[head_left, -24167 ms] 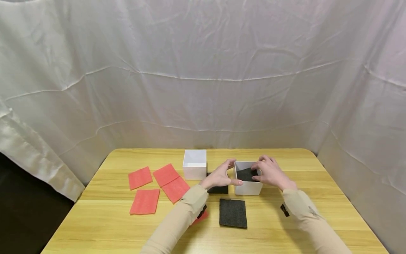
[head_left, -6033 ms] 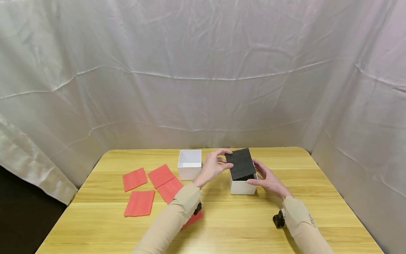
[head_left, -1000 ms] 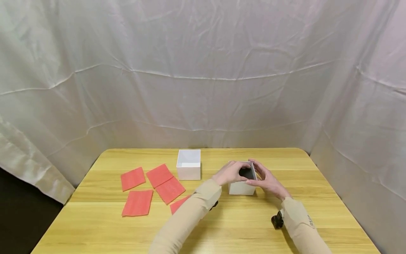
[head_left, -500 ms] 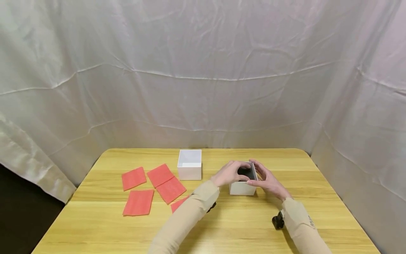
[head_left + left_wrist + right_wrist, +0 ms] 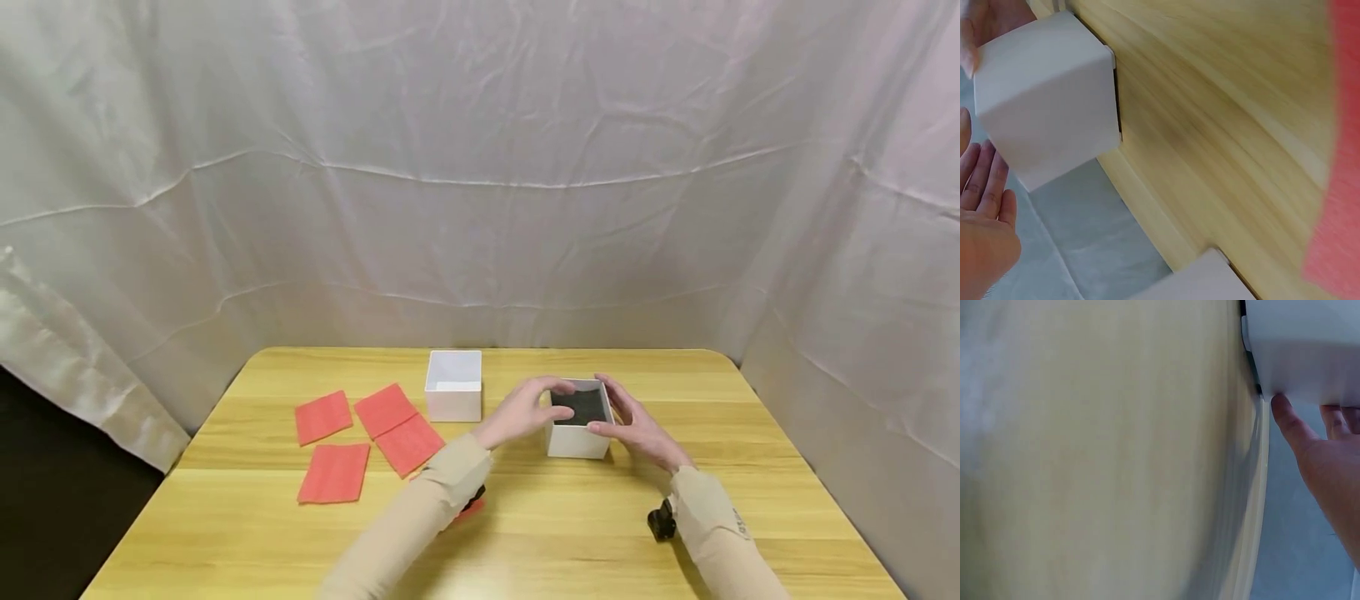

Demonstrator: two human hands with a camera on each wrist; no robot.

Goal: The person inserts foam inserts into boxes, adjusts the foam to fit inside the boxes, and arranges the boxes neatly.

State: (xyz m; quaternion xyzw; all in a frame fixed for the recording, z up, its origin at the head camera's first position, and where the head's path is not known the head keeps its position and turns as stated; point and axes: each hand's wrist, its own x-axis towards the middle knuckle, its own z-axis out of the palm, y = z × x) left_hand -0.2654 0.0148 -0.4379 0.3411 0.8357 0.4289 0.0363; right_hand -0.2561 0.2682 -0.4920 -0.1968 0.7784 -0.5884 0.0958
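On the right of the table stands a white open-topped box [image 5: 577, 442], with a black felt-like square [image 5: 589, 406] lying flat inside it below the rim. My right hand [image 5: 640, 428] holds this box at its right side, thumb at the near corner and fingers toward the back. In the right wrist view, fingertips [image 5: 1282, 407] touch the box wall. My left hand [image 5: 519, 414] hovers at the left rim, thumb and fingers spread apart with nothing between them. The left wrist view shows that hand [image 5: 986, 234] beside the box [image 5: 1047, 100], its palm partly out of frame.
A second white box [image 5: 453, 406] stands back left. Several red squares lie at left, among them one far left [image 5: 322, 417], one nearer [image 5: 334, 473] and an overlapping pair [image 5: 410, 444]. Another red square [image 5: 471, 512] is mostly under my left forearm. A curtain [image 5: 480, 250] rises behind the table.
Long before, black squares lay on the table; later my left hand held one over the right box. In the last half second, my left hand drew back leftward from inside that box.
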